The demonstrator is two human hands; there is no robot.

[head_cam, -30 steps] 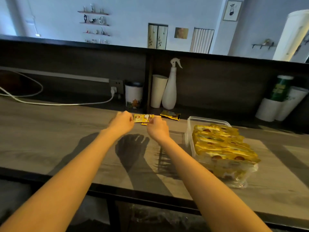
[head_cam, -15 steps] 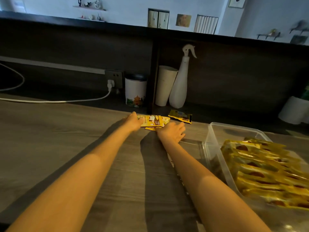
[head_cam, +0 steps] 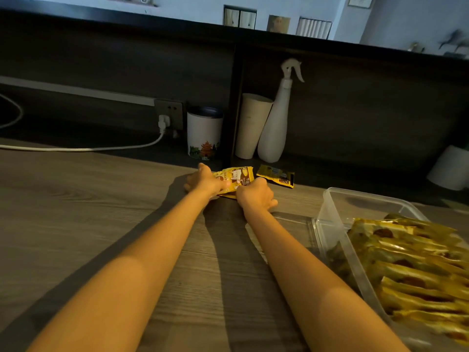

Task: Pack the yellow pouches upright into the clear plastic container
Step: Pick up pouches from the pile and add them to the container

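Both hands meet far out on the wooden table over a small stack of yellow pouches (head_cam: 237,177). My left hand (head_cam: 203,182) grips the stack's left side and my right hand (head_cam: 255,195) its right side; the top pouch tilts up between them. Another yellow pouch (head_cam: 275,178) lies flat just to the right, untouched. The clear plastic container (head_cam: 327,214) stands at the right, holding several yellow pouches (head_cam: 411,270) packed upright in a row; its far end holds none.
Along the dark back panel stand a white printed cup (head_cam: 204,133), a plain white cup (head_cam: 251,125) and a white spray bottle (head_cam: 278,123). A white cable (head_cam: 83,148) runs from a wall socket across the left. Another white cup (head_cam: 449,167) sits at far right.
The view moved closer to the table. Both hands closed in on the pouch stack, and the top pouch has lifted and tilted between them.
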